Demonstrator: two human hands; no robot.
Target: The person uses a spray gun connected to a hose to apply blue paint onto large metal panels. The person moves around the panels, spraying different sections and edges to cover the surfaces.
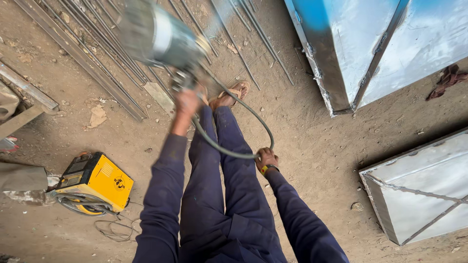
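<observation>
Dusty bare ground (312,146) lies underfoot, with steel rods (97,58) strewn at upper left and a yellow welding machine (95,181) at lower left. Raised before the person, blurred, is a grey, bulky angle grinder (158,36); its long axis runs from the wrist up and leftward. Its grey cable (229,151) loops down to the other side. Left hand (186,101), arm outstretched, is clenched on the grinder's rear. Right hand (265,158), held low by the leg, is closed around the cable. Blue-and-metal panels (351,53) stand at right.

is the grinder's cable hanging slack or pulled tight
Slack: the cable curves in a loose loop from the power tool in the left hand round to the right hand.
</observation>
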